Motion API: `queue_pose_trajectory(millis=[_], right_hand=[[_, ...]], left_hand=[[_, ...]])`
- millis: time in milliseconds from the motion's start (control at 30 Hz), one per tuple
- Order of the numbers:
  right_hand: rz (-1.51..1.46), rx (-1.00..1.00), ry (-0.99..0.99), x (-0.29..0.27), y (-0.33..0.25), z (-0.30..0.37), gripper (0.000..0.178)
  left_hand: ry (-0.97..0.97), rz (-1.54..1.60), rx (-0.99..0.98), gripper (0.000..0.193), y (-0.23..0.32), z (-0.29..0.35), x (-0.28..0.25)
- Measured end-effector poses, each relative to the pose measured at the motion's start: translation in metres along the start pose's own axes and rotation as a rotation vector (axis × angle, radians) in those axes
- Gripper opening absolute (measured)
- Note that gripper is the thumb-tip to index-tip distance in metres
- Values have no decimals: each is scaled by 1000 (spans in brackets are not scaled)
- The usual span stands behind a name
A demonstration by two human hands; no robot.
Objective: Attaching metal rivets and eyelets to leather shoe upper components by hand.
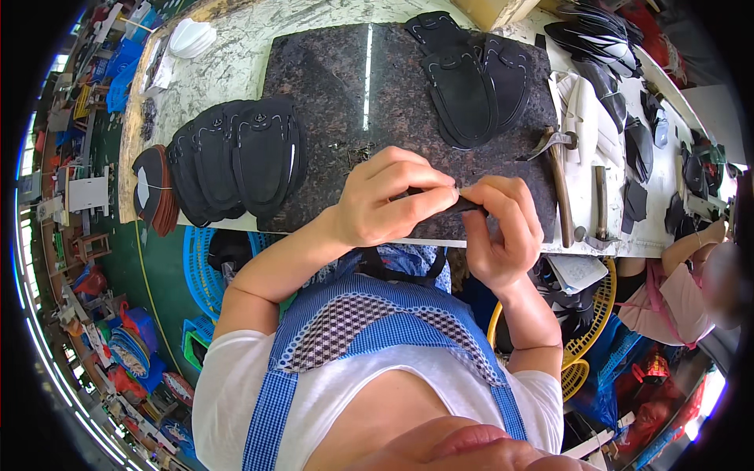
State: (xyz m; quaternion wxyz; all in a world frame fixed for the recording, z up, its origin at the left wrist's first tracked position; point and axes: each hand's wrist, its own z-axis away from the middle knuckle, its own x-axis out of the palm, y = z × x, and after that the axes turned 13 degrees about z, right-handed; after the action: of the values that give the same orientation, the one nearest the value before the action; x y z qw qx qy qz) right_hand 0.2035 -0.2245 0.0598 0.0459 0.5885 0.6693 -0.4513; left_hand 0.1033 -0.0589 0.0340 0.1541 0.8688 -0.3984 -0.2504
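Note:
Both hands meet over the near edge of a dark speckled stone slab (pixel 330 71). A small black piece (pixel 465 206), perhaps leather, is pinched between them and mostly covered by fingers. My left hand (pixel 393 196) is closed on its left end, with thumb and index finger near the tip of my right hand (pixel 503 224), which pinches the other side. Left of my hands, overlapping black shoe uppers (pixel 267 157) with pale stitching lie fanned out, partly on the slab. Beyond my hands, a few more black uppers (pixel 463 98) rest at the slab's far right.
A hammer (pixel 562 184) leans over the slab's right edge, beside another hammer (pixel 601 208). Brown-edged pieces (pixel 163 192) are stacked at the left, white pieces (pixel 192 38) farther back. Below the table are a blue basket (pixel 203 271) and a yellow basket (pixel 601 314). Another person (pixel 667 302) works at right.

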Motion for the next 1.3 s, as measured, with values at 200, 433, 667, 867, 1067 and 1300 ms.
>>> queue_pose_trajectory(millis=[200, 433, 667, 867, 1067, 1300], right_hand=[[-350, 164, -187, 6, 8, 1, 22], [-70, 11, -288, -9, -5, -8, 28], [-116, -342, -457, 12, -4, -24, 32], [-393, -145, -494, 58, -12, -44, 23], [-113, -4, -508, 117, 34, -53, 17], [-15, -137, -542, 119, 34, -54, 14]], left_hand=[[-77, 97, -97, 32, -1, 5, -13], [-46, 380, -387, 26, 19, 1, -23], [-89, 259, -446, 30, 45, 19, -50], [-56, 75, -616, 20, 45, 17, -103], [70, -700, -734, 28, -33, 54, -174], [42, -292, -562, 28, -3, 50, -118]])
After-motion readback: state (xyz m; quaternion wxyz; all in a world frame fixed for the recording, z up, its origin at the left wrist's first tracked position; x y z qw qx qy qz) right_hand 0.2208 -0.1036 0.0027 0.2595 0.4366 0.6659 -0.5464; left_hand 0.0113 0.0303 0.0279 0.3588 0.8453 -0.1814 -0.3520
